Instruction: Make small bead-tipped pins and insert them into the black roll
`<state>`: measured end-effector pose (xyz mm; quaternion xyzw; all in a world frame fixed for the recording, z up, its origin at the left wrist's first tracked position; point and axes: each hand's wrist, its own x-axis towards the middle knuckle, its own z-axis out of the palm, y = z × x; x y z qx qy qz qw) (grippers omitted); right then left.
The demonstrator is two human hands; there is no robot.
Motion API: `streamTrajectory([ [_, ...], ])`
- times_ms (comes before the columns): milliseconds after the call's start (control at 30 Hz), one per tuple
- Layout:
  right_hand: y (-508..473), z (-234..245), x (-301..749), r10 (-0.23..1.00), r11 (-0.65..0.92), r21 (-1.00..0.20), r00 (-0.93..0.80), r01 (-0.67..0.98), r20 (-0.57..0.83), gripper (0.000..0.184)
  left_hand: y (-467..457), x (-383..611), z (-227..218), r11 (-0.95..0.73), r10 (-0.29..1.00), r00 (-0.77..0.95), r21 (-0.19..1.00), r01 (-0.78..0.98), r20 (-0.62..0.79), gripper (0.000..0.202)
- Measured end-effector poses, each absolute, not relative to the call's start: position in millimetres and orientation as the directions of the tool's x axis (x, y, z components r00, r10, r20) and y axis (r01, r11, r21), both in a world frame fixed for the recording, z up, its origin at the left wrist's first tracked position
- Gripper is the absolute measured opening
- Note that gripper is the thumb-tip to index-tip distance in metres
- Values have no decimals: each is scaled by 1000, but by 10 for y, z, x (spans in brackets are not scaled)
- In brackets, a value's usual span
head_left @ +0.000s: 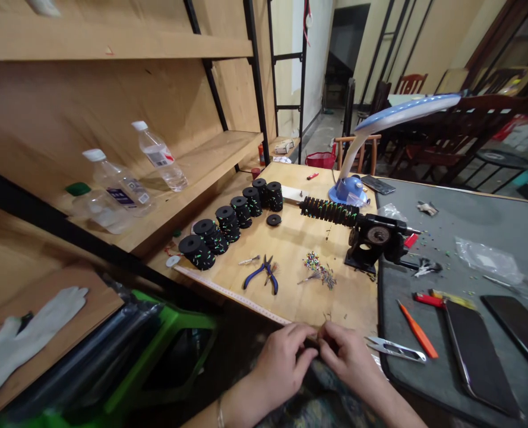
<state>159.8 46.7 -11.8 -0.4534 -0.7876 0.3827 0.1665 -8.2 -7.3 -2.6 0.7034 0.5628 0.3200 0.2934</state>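
My left hand (290,351) and my right hand (341,348) meet at the table's front edge, thumbs and fingertips pinched close together. Whatever sits between the fingertips is too small and dark to name. Just beyond them lie a heap of colourful beads (312,261) and a bunch of thin wire-like pieces (326,278). Blue-handled pliers (267,274) rest partly spread to the left of these. Behind stands a black winding device (373,238) with a rod wrapped in black cord (328,211) dotted with coloured bits. Thread snips (397,349) lie right of my right hand.
Several black spools (228,223) line the table's left side. A blue desk lamp (346,189) stands at the back. On the grey mat (406,386) are an orange tool (417,328), phones (480,351) and plastic bags (486,258). Shelves with bottles (159,156) rise at left.
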Motion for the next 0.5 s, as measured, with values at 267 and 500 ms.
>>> streamTrajectory([
  [267, 462, -11, 1645, 828, 170, -823, -531, 541, -178, 16, 0, -26, -84, -338, 941, 270, 627, 702, 206, 18],
  [500, 436, -91, 1636, 840, 222, -817, -530, 532, -117, 15, 8, 5, -78, -304, 951, 274, 620, 723, 146, 13],
])
